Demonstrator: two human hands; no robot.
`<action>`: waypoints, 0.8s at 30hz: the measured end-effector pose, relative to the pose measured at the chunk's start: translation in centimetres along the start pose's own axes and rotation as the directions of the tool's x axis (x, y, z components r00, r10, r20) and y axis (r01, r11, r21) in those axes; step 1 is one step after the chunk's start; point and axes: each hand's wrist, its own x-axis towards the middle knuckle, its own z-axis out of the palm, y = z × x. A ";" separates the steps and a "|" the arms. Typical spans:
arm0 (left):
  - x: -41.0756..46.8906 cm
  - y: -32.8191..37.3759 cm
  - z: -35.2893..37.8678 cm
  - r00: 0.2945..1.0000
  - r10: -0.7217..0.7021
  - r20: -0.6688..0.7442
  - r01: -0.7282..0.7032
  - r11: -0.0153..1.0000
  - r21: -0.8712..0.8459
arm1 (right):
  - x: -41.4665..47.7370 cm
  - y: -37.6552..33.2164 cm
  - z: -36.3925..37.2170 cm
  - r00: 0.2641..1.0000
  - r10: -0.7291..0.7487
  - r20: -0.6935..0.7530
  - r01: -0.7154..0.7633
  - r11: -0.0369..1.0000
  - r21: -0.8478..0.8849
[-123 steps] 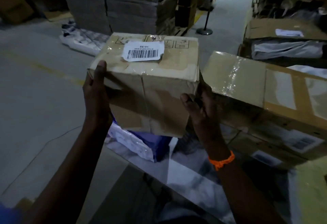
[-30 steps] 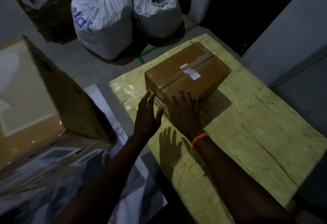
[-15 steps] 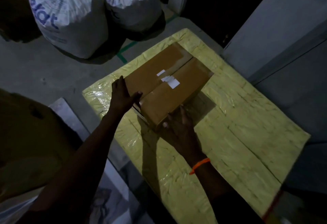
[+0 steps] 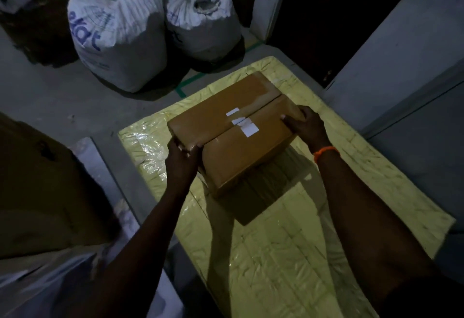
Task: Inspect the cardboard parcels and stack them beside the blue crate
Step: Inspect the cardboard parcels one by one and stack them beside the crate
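One taped brown cardboard parcel [image 4: 233, 132], white-labelled.

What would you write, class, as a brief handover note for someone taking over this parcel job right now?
Left hand: gripping the near-left corner of the taped brown cardboard parcel.
Right hand: gripping its right edge.
The parcel is above the yellow plastic-wrapped flat slab; whether lifted or resting is unclear.
Two white woven sacks stand behind.
No blue crate in view.
Left: inspect this parcel, stack it beside the crate.

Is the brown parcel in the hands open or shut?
Shut: the cardboard parcel has both top flaps meeting flat, with white stickers across the seam.
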 end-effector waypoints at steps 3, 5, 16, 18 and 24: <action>-4.8 0.1 0.3 0.999 0.048 -0.024 -0.049 0.998 -0.049 | -4.5 2.1 -1.5 0.999 0.038 -0.030 -0.035 0.996 0.085; -7.8 0.8 -0.2 0.996 0.083 -0.028 -0.084 0.996 -0.034 | -7.9 3.5 -2.9 0.999 0.003 -0.033 0.002 0.992 0.127; -34.1 5.4 -10.8 0.970 0.103 -0.218 -0.117 0.992 -0.053 | -27.7 0.3 -10.5 0.973 -0.232 -0.004 0.214 0.889 0.404; -39.5 5.2 -13.7 0.924 0.101 -0.368 -0.117 0.993 -0.023 | -30.3 -1.4 -9.9 0.956 -0.279 0.095 0.206 0.862 0.463; -50.3 0.5 -21.1 0.786 -0.017 -0.618 -0.024 0.998 -0.058 | -36.7 -7.3 -1.7 0.831 -0.414 0.372 0.233 0.865 0.444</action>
